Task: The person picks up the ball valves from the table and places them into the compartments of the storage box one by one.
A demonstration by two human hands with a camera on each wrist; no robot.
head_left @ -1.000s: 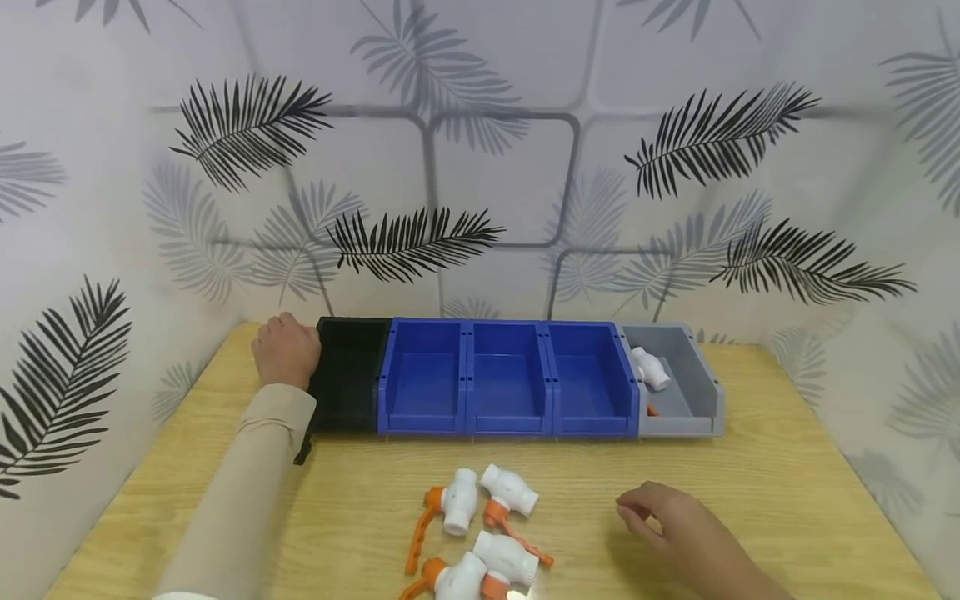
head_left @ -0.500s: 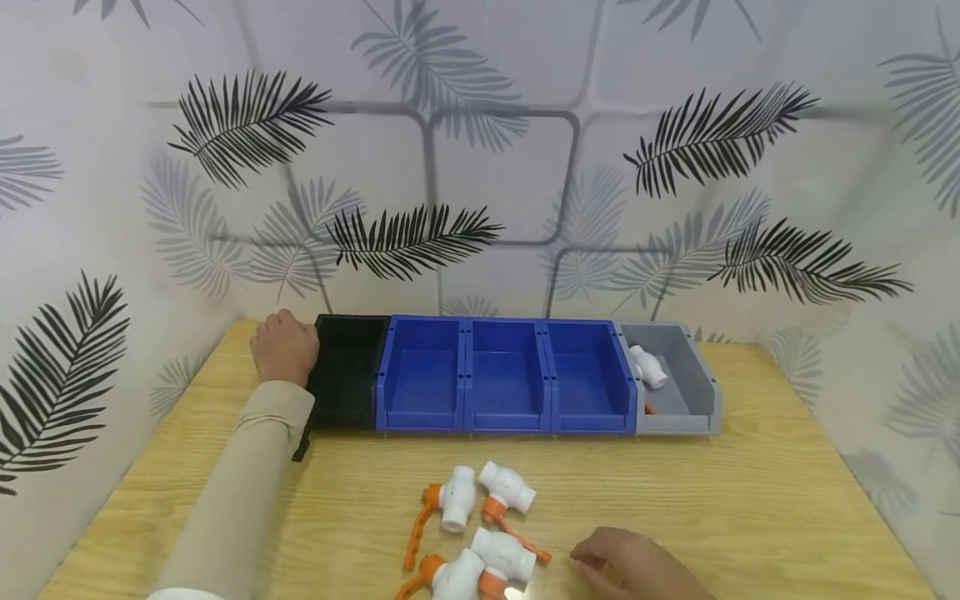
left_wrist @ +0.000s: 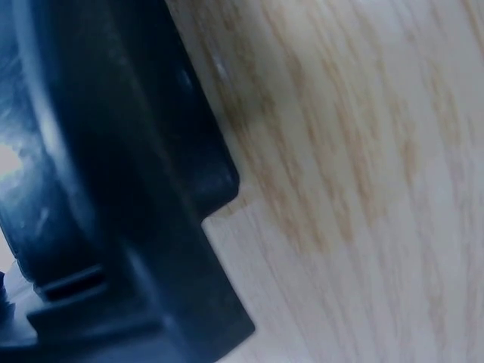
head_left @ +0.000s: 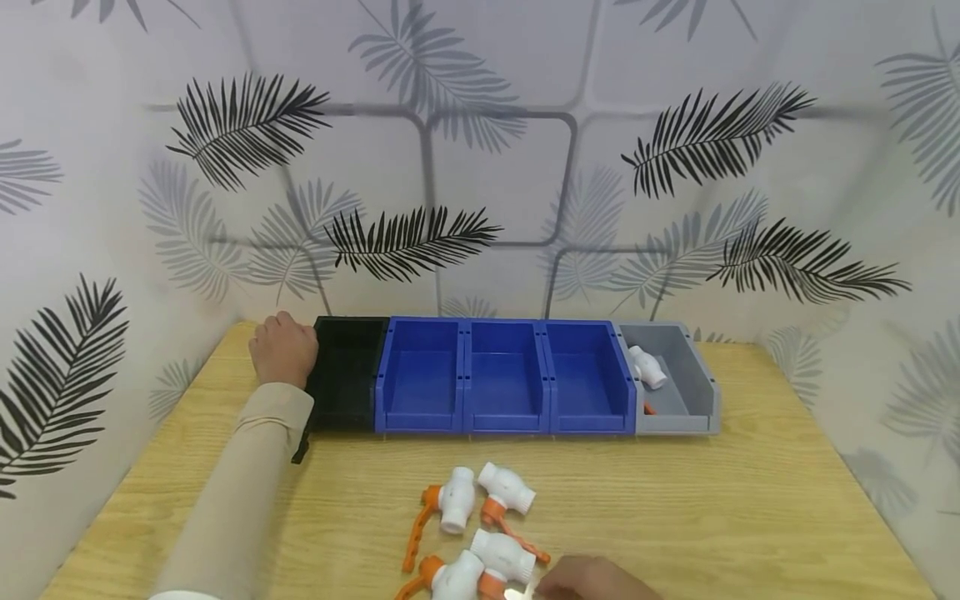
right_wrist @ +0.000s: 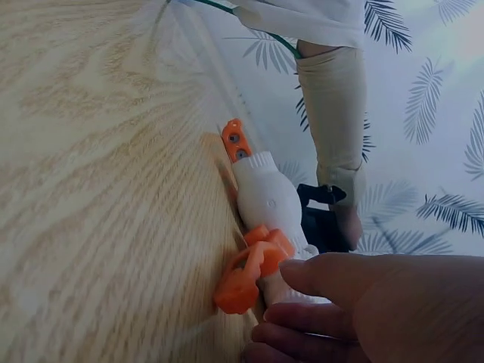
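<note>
Several white ball valves with orange lever handles lie in a loose group on the wooden table [head_left: 337, 517], among them an upper-left valve [head_left: 457, 500], an upper-right valve [head_left: 507, 488] and a lower valve [head_left: 504, 556]. My right hand [head_left: 592, 579] is low beside the lower valve. In the right wrist view its thumb and fingers are apart, close to a valve [right_wrist: 268, 200] and an orange handle [right_wrist: 253, 268]; whether they touch is unclear. My left hand [head_left: 283, 348] lies against the left side of the black bin [head_left: 345, 375], with its fingertips hidden.
Three blue bins [head_left: 506, 425] stand in a row right of the black one. A grey bin [head_left: 678, 425] at the right end holds a white valve [head_left: 648, 368] and a bit of orange. A patterned wall [head_left: 510, 183] rises behind.
My right hand has moved left and toward the table's near side, up to the lower valve. The left hand, the bins and the valves stay put.
</note>
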